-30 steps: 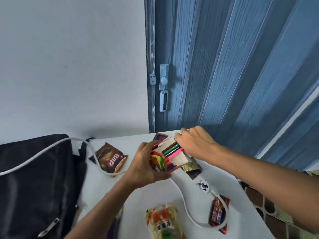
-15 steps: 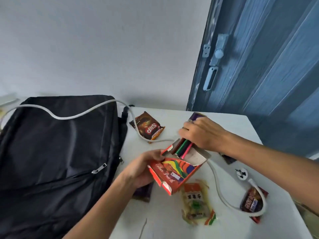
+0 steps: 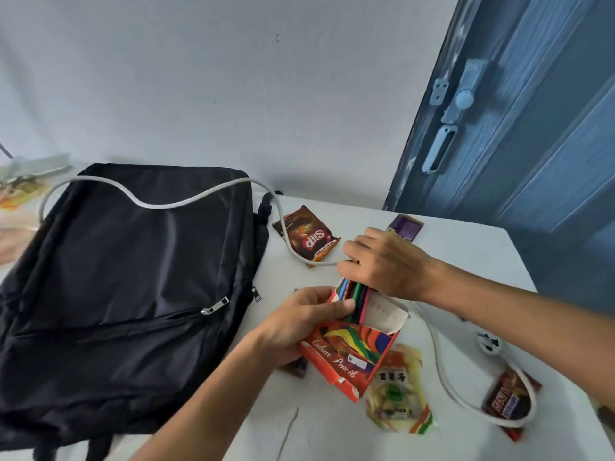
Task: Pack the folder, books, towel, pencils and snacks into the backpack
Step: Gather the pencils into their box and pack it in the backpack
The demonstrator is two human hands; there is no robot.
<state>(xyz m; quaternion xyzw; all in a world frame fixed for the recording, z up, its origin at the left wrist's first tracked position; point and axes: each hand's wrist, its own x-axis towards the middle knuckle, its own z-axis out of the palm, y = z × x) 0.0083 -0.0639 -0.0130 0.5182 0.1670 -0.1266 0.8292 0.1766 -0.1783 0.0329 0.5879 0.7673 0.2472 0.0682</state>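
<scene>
The left hand (image 3: 301, 319) reached in from six o'clock, forearm angled up toward one o'clock, and gripped the orange cardboard coloured-pencil box (image 3: 351, 352) at its open end, thumb laid across the front just below the mouth and the other fingers curled behind it. The box was tilted, its open flap (image 3: 387, 312) folded back toward three o'clock. The right hand (image 3: 387, 262) came in from four o'clock with the forearm stretched across the white table (image 3: 466, 247); its fingers were curled down over the tops of the bundle of coloured pencils (image 3: 357, 299), pinching them where they stood partly inside the box.

The black fabric backpack (image 3: 133, 281) lay flat at nine o'clock of the hands, its zips closed as far as could be seen, with a white power cable (image 3: 166, 202) draped over its top edge and running on across the table to a white plug (image 3: 489, 342) at four o'clock. A brown snack sachet (image 3: 307, 237) lay at twelve o'clock, touching the cable. A purple wrapper (image 3: 406, 226) lay just beyond the right hand's knuckles. A clear yellow-and-orange snack packet (image 3: 397, 390) lay at five o'clock, just beside the box's lower corner, and a dark red chocolate bar (image 3: 507, 399) lay farther out at four o'clock under the cable loop. A dark wrapper (image 3: 296, 367) peeked out beneath the left hand.
</scene>
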